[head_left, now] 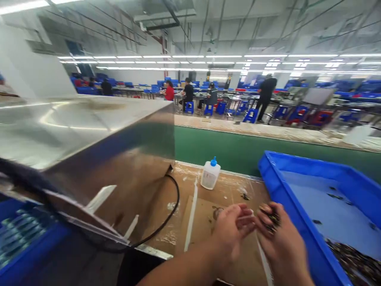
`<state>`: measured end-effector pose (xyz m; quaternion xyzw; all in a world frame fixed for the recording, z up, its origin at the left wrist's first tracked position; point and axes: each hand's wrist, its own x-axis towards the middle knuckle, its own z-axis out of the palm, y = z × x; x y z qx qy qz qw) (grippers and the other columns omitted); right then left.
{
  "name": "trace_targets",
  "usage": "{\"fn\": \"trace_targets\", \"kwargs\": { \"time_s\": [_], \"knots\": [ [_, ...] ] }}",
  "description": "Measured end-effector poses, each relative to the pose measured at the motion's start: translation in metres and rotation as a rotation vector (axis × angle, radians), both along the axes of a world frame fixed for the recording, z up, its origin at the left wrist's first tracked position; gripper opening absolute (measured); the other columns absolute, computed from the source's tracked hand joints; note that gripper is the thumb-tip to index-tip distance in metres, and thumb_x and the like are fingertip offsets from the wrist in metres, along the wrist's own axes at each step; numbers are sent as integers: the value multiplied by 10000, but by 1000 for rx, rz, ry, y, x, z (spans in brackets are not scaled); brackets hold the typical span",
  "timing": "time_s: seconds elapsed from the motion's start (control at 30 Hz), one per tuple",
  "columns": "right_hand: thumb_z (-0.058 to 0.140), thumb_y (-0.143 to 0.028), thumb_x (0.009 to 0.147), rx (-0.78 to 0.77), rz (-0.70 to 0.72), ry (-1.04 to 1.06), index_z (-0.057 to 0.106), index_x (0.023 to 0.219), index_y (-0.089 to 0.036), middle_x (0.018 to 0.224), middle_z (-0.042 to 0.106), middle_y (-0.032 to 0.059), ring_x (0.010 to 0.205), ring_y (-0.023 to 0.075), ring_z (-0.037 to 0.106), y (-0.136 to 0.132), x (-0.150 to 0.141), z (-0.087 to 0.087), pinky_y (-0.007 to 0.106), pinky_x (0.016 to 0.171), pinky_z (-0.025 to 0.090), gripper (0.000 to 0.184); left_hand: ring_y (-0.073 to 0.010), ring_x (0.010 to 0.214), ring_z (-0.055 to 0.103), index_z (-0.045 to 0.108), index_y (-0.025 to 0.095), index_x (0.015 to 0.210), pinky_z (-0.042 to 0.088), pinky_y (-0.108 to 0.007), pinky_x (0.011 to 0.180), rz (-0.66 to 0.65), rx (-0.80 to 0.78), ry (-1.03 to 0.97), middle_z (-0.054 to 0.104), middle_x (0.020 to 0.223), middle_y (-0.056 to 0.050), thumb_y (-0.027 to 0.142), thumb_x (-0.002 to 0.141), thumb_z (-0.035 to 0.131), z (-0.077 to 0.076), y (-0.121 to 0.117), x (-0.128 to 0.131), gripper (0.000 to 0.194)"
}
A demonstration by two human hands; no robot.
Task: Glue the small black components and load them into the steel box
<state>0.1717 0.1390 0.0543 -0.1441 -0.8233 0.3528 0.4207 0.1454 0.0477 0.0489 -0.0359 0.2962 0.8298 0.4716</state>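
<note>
Small dark, brassy parts (272,220) lie bunched in my right hand (284,242), with its fingers curled round them. Beside it, my left hand (228,228) has its fingers bent together, their tips close to the right hand's fingers. Whatever the left fingers pinch is too blurred to make out. Both hands are above a brown board (196,222) on the bench. A few more small parts (245,196) lie on the bench just beyond the hands. Farther back stands a translucent squeeze bottle (210,175) with a blue cap.
At the right, a blue bin (306,234) holds a heap of small dark parts (354,258). A large metal housing (119,171) fills the left, with a black cable (177,194) curving onto the bench. Behind runs a green belt (220,145). People sit and stand at far tables.
</note>
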Motion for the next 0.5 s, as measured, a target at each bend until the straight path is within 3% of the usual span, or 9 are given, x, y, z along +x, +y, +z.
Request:
{"fn": "trace_targets", "kwargs": {
  "time_s": [0.07,0.17,0.3,0.5],
  "knots": [
    [497,-615,1135,-253,-78,148,649,1057,-236,878,659,13,662,168,637,3,0,-11,270,526,538,415,-179,868,735,793,116,1036,562,-274,844,4,39,-56,782,994,-120,353,943,721,12,10,-17,264],
    [521,-613,1096,-724,-19,423,590,917,-241,785,613,-12,620,153,586,2,-24,-20,261,536,483,418,-168,859,720,813,107,1035,565,-256,882,97,74,-98,764,922,-106,375,1095,475,18,25,-40,436],
    [542,-587,1084,-832,117,491,652,941,-236,870,662,14,784,173,631,4,-46,-30,290,706,523,394,-186,931,728,832,95,1053,574,-281,965,170,110,-137,783,1005,-131,440,1118,407,3,41,-48,551],
    [478,-727,1059,-969,212,485,666,963,-270,853,655,15,770,192,622,9,-33,-35,312,714,533,503,-201,939,722,841,77,1046,585,-324,1007,201,125,-214,779,1027,-147,539,1105,395,-13,41,-42,645]
  ]
}}
